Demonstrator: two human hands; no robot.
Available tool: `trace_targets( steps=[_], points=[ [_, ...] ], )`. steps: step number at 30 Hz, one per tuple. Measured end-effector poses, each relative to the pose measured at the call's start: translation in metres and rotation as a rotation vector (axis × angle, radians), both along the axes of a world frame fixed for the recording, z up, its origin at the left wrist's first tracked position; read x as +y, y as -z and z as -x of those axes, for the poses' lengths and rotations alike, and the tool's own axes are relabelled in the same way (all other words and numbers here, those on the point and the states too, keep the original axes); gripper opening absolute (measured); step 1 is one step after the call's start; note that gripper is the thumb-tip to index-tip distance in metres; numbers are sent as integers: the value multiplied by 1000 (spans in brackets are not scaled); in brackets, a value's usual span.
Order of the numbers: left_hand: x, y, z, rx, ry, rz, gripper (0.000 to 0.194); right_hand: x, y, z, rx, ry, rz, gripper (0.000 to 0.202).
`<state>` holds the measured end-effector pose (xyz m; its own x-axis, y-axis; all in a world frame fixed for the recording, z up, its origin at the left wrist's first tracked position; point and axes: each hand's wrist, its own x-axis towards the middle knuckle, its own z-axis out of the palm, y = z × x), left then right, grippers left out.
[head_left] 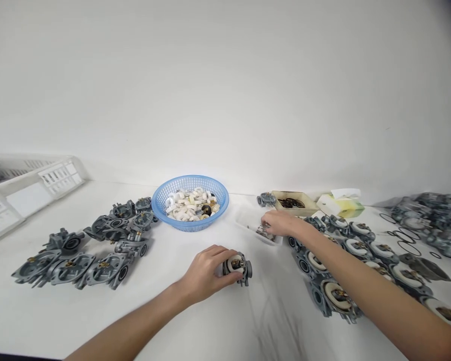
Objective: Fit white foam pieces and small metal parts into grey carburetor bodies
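My left hand grips a small metal carburetor mid-desk; it looks heavy, rigid, best held by its body. My right hand pinches tiny parts in a clear tray.

A grey metal carburetor body with a white round insert on top sits upright, clasped at its left side by the left fingers. A clear shallow tray of small metal parts lies under the right fingers.

Bare forearms; hands ungloved
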<state>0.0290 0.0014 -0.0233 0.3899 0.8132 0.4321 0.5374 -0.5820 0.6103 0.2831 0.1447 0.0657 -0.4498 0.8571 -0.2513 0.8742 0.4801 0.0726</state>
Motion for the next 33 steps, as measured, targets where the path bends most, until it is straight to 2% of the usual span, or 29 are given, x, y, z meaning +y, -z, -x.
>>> trace_targets(
  steps=[3, 10, 23, 33],
  points=[
    [2, 1, 2, 11, -7, 23, 36, 4, 10, 7, -111, -9, 92, 27],
    [3, 3, 2, 20, -3, 9, 36, 13, 21, 10, -222, 5, 131, 30],
    [3, 5, 2, 37, -3, -26, 36, 5, 22, 12, -312, -21, 138, 31],
    [3, 4, 2, 43, 8, -24, 36, 9, 24, 5, -242, -10, 110, 31]
  ],
)
